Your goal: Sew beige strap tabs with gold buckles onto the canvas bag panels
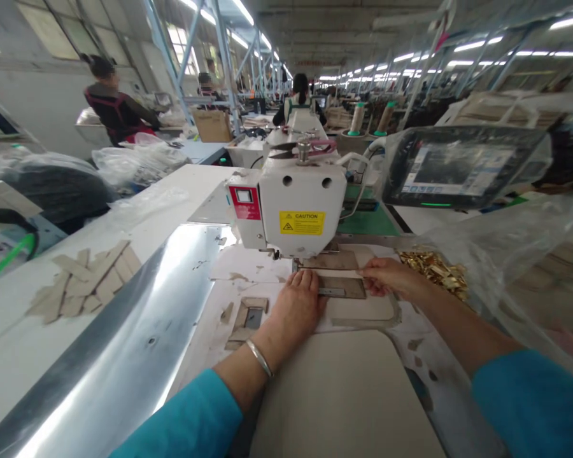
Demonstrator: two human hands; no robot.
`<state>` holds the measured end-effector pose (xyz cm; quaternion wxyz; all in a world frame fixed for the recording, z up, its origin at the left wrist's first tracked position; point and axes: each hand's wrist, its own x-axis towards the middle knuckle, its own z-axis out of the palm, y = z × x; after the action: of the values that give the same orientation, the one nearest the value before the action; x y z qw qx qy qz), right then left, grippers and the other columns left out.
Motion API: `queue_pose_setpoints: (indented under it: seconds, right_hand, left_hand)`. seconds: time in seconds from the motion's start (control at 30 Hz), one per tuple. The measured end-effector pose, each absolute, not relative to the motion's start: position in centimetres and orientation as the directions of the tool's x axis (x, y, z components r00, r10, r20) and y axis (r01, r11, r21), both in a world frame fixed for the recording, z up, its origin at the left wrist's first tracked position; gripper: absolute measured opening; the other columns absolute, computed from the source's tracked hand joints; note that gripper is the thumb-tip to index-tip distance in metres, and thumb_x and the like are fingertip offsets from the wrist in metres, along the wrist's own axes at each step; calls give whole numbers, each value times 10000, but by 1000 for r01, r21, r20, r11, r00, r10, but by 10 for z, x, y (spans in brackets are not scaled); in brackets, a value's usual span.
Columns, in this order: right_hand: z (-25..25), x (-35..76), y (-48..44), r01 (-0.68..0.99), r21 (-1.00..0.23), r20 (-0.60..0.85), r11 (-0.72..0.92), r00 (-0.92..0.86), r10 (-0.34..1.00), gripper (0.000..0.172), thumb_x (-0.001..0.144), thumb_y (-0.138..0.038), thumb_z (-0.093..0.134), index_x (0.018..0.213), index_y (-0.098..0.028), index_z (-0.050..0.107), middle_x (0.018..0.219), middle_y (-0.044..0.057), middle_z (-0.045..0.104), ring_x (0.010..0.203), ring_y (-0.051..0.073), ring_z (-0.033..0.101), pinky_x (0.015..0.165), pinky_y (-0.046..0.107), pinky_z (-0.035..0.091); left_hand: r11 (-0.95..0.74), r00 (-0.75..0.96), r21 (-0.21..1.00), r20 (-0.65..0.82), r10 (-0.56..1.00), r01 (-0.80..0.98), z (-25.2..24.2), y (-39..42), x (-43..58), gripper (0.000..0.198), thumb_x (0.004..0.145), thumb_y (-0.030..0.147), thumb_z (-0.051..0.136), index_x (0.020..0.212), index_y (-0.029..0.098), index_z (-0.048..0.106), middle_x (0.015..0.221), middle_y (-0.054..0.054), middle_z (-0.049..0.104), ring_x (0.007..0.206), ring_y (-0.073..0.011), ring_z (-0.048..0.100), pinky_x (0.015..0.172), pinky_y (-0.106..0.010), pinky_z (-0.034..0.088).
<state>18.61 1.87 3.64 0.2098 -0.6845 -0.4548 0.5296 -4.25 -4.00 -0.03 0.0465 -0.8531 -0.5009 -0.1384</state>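
Note:
My left hand (298, 302) lies flat, fingers together, on the work bed just before the head of a white sewing machine (302, 200). Beside its fingers is a taupe strip (356, 287) with a thin metal bar (332, 292) along it. At the strip's right end my right hand (384, 278) is closed, thumb and fingers pinched; what lies between the fingertips is hidden. A second brown strip (332, 259) sits behind, close under the machine head. Nearest me, a large beige panel (346, 388) reaches below my left wrist.
Cut beige strips (88, 280) lie heaped on the white table at left. Gold metal pieces (437, 270) are piled right of my right hand. A plastic-wrapped screen (458, 168) stands at right. A small frame-shaped piece (241, 318) is left of my hand. People work farther back.

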Motion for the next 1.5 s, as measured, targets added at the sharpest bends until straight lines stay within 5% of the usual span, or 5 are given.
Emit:
queue_pose_setpoints:
  seconds: [0.23,0.4,0.6,0.9,1.5]
  right_hand:
    - [35,191,21,398,-761,-557,-512,2,830,116,893,-140,558,784,-151,522,557,11,631,409,90,570,401,170,429]
    - [35,188,21,409,-747,-563,-524,29,826,113,899,-143,552,792,-150,515,546,5,621,393,83,555,396,168,418]
    - [36,192,22,446,-717,-582,-536,39,812,118,897,-174,551,787,-155,512,503,-5,603,344,77,513,353,161,351]
    - [39,180,27,537,-670,-576,-512,59,815,112,871,-203,571,785,-138,539,477,15,605,312,80,483,304,165,225]
    - [40,104,36,565,-667,-606,-486,-32,795,139,876,-213,572,774,-118,581,483,26,619,309,87,499,299,164,259]
  left_hand:
    - [-503,443,117,333,832,856,2,-47,-52,383,917,249,520,1267,95,503,1313,-140,543,1231,-282,468,1083,-404,359]
    - [-352,313,97,286,906,931,15,-53,-48,386,906,439,531,1130,127,574,1101,-120,592,1018,-312,503,893,-464,423]
    - [-227,199,94,246,949,969,20,-48,-45,485,848,588,564,1103,176,586,1069,-124,532,1006,-321,471,834,-445,398]
    - [-215,202,47,192,960,976,24,-44,-62,516,849,612,555,1179,215,581,1055,-119,535,1000,-323,483,837,-435,373]
    - [-174,172,-4,156,973,985,30,-46,-136,512,860,657,505,1103,215,597,1013,-110,560,973,-310,513,849,-415,366]
